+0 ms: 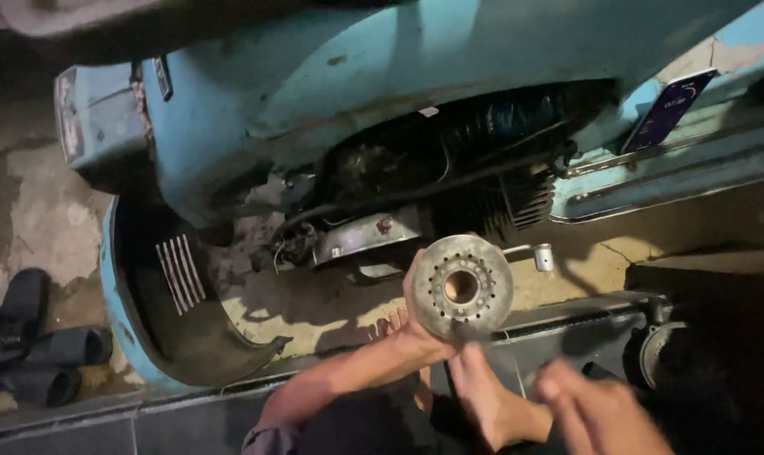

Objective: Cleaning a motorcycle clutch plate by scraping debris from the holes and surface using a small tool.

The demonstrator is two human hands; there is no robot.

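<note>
Gripping a round metal disc [461,287] upright, left hand [422,324] fingers behind it; right hand [597,413] blurred, fingers unclear.

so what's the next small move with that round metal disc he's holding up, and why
Probably bring the right hand up to steady the disc's free edge. Only the left hand holds the round metal disc, gripping its lower left rim in mid-air, face toward the camera, in front of the blue scooter's open engine bay. The right hand is blurred and empty below it.
</note>
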